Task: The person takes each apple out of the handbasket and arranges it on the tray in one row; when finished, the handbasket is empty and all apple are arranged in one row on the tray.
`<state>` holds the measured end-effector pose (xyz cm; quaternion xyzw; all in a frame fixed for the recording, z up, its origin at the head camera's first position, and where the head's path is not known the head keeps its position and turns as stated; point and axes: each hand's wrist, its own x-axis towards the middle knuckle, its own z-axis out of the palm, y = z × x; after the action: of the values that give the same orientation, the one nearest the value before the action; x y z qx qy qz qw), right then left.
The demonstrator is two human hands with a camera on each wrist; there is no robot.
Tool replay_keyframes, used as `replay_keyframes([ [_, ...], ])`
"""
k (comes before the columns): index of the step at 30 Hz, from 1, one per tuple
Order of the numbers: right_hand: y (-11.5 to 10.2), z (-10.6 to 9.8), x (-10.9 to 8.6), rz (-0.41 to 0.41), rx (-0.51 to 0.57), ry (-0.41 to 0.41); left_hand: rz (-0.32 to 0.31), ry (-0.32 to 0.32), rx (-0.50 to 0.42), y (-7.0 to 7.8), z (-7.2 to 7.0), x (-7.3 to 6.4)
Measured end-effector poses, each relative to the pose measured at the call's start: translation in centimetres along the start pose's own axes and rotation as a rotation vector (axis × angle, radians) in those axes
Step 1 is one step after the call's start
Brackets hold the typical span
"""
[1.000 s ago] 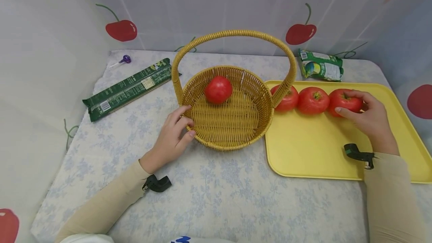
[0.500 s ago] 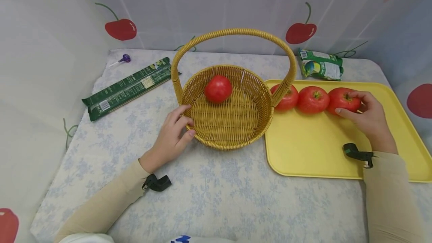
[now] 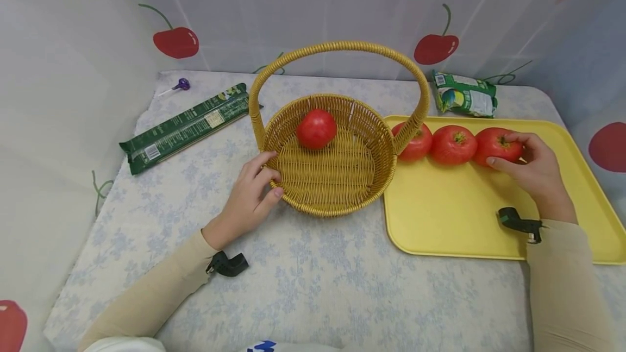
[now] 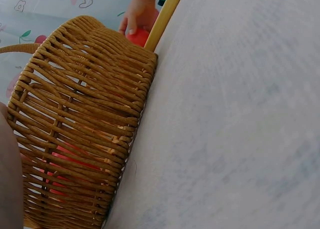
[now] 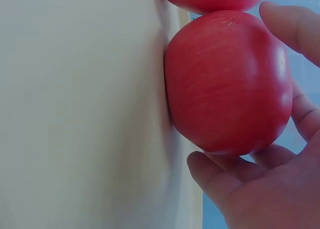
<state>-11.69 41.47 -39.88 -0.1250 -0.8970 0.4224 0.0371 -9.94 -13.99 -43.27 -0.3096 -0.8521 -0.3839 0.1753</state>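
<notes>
Fingers (image 3: pixel 521 137) of right hand (image 3: pixel 538 174) curve around the rightmost red apple (image 3: pixel 495 146).
Apple rests at far side of yellow tray (image 3: pixel 450 211), right of wicker basket (image 3: pixel 327 178); left hand (image 3: pixel 245 202) grips the basket's left side.

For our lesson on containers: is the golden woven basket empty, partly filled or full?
Partly filled: one round red fruit sits inside the golden woven basket, leaving most of its base bare.

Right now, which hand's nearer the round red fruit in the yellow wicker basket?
Left hand: touching the basket, left of the fruit. Right hand: far to the fruit's right.
</notes>
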Motion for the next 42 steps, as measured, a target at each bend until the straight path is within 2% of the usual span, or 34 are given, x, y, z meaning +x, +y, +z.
replay_keyframes([
  [6, -0.5, -0.3, -0.3, 0.035, 0.000, 0.011, 0.003, -0.004, 0.000, 0.0, 0.0, 0.1],
  [17, -1.0, -0.5, -0.5, 0.039, 0.025, -0.004, 0.005, 0.008, 0.004, -0.1, -0.1, 0.0],
  [21, -1.1, -0.7, -0.5, 0.015, 0.015, 0.007, 0.009, 0.012, 0.004, -0.1, -0.1, 0.0],
  [27, -2.3, -1.1, -1.0, -0.051, 0.044, 0.037, 0.011, 0.009, 0.002, 0.0, -0.2, 0.0],
  [31, -3.9, -1.2, -1.8, -0.093, 0.059, 0.040, 0.006, -0.005, 0.002, 0.0, -0.3, 0.0],
  [34, -5.4, -1.0, -2.6, -0.160, 0.023, 0.029, 0.002, -0.015, 0.003, 0.0, -0.3, 0.0],
  [37, -7.2, -0.6, -3.4, -0.262, -0.010, -0.028, -0.002, -0.019, 0.002, 0.0, -0.2, 0.0],
  [42, -10.5, 0.2, -4.8, -0.373, -0.076, -0.174, 0.002, -0.009, 0.000, 0.0, -0.2, 0.0],
])
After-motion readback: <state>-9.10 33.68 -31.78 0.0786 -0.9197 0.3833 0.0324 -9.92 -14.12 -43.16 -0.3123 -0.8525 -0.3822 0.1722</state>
